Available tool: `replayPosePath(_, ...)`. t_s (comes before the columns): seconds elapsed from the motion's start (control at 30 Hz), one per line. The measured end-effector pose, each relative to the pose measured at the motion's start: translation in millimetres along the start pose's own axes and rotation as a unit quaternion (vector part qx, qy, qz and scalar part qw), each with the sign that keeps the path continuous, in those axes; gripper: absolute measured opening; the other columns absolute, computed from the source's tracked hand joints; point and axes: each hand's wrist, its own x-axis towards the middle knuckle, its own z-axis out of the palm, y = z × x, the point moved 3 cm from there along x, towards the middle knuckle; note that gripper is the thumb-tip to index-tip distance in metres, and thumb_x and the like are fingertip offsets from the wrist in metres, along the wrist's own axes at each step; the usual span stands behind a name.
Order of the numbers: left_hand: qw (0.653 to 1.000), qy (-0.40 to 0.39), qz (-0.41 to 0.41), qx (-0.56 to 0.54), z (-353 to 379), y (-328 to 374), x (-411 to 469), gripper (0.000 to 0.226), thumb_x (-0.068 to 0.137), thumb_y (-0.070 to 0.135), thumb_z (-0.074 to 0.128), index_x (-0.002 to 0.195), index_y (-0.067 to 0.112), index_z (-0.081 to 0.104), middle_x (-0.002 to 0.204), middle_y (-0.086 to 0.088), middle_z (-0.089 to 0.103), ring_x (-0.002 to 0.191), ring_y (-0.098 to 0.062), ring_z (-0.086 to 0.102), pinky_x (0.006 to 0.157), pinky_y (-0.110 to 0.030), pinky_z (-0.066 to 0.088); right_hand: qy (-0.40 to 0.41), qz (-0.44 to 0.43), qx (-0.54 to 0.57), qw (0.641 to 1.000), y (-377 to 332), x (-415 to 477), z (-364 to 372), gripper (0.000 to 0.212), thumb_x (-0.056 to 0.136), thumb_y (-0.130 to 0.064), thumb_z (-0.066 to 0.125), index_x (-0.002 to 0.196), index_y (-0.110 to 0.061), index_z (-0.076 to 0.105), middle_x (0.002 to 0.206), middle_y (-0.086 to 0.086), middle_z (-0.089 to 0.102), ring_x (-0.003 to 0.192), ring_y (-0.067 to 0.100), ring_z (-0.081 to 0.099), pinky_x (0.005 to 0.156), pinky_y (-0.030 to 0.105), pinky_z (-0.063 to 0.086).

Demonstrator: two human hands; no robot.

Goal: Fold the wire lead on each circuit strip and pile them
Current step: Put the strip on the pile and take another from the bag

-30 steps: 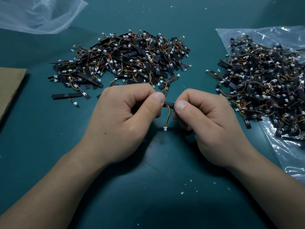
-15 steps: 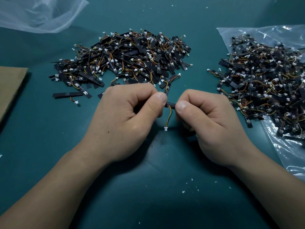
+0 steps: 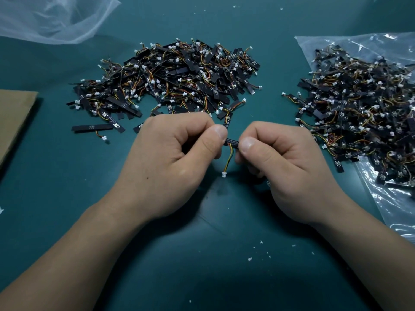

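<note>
A black circuit strip is pinched at both ends, between thumb and fingers of my left hand and my right hand, above the middle of the green mat. Its wire lead, orange and yellow, hangs straight down and ends in a small white connector. Most of the strip is hidden by my fingers. Behind my hands lies a wide pile of strips. A second heap of strips lies at the right on a clear plastic bag.
A crumpled clear bag lies at the far left corner. A brown cardboard sheet sits at the left edge. One loose strip lies apart from the middle pile. Small white crumbs dot the green mat near me.
Both hands keep their pinch on the strip in nearly the same place. The dangling lead hangs a little straighter than a second ago.
</note>
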Motion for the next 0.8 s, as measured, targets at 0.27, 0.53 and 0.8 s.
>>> replayPosePath(0.27,1.0,-0.022,0.006,-0.018,0.4,1.1,-0.2,0.027,0.093,0.019,0.058,0.067,0.012,0.062,0.054,-0.005,0.051,0.049,-0.013,0.044,0.049,-0.02,0.034,-0.002,-0.008,0.009,1.0,-0.3,-0.5,-1.2,0.025,0.097,-0.029,0.052,0.076,-0.026,0.064,0.063,-0.009,0.056,0.058,0.012,0.049,0.058,0.028,0.04)
replayPosePath(0.53,1.0,-0.022,0.012,-0.008,0.5,0.5,-0.8,0.028,0.091,0.019,0.057,0.064,0.013,0.058,0.053,-0.004,0.047,0.049,-0.016,0.042,0.047,-0.024,0.033,-0.009,-0.016,-0.009,1.0,-1.8,-1.9,-0.9,0.024,0.095,-0.03,0.052,0.074,-0.027,0.064,0.063,0.004,0.056,0.057,0.022,0.049,0.056,0.041,0.042)
replayPosePath(0.8,1.0,-0.017,0.018,-0.007,-0.6,0.1,-0.2,0.028,0.091,0.016,0.056,0.063,0.014,0.056,0.053,-0.004,0.046,0.049,-0.015,0.041,0.048,-0.024,0.033,-0.015,-0.02,-0.021,0.999,-2.1,-2.5,0.2,0.024,0.096,-0.029,0.052,0.074,-0.028,0.062,0.061,0.004,0.054,0.056,0.02,0.048,0.055,0.039,0.042)
